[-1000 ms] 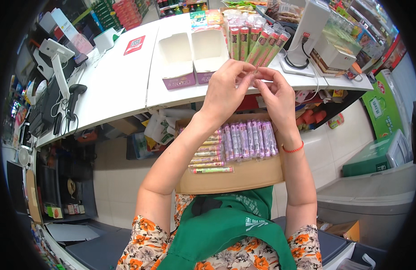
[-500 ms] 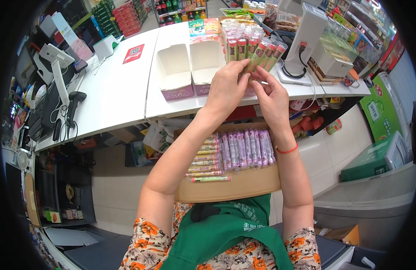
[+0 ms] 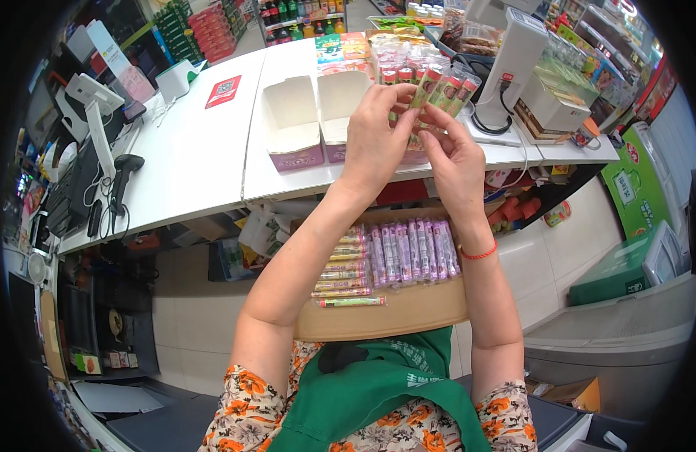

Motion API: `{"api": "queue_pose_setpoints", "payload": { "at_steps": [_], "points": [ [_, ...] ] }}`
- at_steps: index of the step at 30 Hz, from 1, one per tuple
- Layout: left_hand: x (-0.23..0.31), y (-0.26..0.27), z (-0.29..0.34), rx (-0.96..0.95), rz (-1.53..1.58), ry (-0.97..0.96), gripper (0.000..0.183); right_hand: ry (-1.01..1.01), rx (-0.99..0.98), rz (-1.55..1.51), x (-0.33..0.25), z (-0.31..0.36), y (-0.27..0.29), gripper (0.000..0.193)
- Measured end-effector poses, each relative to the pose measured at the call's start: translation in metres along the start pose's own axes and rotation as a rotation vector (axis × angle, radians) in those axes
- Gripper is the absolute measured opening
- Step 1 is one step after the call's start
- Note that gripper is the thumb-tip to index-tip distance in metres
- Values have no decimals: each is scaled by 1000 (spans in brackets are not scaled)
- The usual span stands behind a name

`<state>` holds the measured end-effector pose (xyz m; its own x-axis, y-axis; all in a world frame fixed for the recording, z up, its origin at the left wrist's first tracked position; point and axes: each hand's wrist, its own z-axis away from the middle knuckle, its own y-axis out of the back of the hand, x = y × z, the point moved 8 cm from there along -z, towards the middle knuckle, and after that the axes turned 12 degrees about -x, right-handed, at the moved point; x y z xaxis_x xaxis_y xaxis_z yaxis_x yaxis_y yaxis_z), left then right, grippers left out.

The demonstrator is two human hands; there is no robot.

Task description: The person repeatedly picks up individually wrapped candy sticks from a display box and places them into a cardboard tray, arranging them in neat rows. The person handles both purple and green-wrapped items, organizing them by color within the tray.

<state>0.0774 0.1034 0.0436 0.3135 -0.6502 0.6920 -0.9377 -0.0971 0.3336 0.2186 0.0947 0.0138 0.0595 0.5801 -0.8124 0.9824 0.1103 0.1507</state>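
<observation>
My left hand (image 3: 377,139) pinches a slim stick packet (image 3: 426,89) with a red end and green label in clear wrap, tilted over the counter. My right hand (image 3: 456,158) has its thumb and fingers closed at the lower ends of similar green stick packets (image 3: 447,93) fanned out to the right. More red-ended packets stand just behind, partly hidden by my fingers. Below my forearms, a cardboard box (image 3: 386,320) holds rows of purple stick packets (image 3: 412,250) and yellow ones (image 3: 344,267). One green packet (image 3: 352,301) lies across its near side.
Two open white-and-purple cartons (image 3: 297,157) stand on the white counter (image 3: 190,151) left of my hands. A white upright device (image 3: 510,68) with a black cable is to the right. A handheld scanner (image 3: 122,177) sits near the counter's left end.
My left hand has shifted slightly left and turned, bringing its stick packet a little up and left, apart from the others. My right hand has barely moved.
</observation>
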Motion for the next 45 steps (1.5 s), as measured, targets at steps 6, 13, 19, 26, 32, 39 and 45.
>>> {"api": "queue_pose_setpoints", "payload": {
  "at_steps": [6, 13, 19, 26, 32, 39, 45],
  "points": [
    [14, 8, -2, 20, 118, -18, 22, 49, 20, -43, -18, -3, -1, 38],
    [35, 16, 5, 8, 251, -21, 23, 126, 15, 176, -49, 1, -3, 37],
    [34, 16, 22, -21, 392, 84, 32, 144, 6, 268, -55, 14, -6, 33],
    [23, 25, 51, -20, 460, 136, 42, 158, -59, 365, -60, 36, -12, 30],
    [20, 37, 79, -34, 490, 196, 53, 130, -183, 395, -60, 55, -20, 34],
    [6, 46, 117, -110, 561, 281, 57, 68, -293, 387, -48, 81, -24, 33],
    [-18, 48, 162, -224, 547, 386, 44, 25, -414, 381, -32, 105, -36, 29]
  ]
}}
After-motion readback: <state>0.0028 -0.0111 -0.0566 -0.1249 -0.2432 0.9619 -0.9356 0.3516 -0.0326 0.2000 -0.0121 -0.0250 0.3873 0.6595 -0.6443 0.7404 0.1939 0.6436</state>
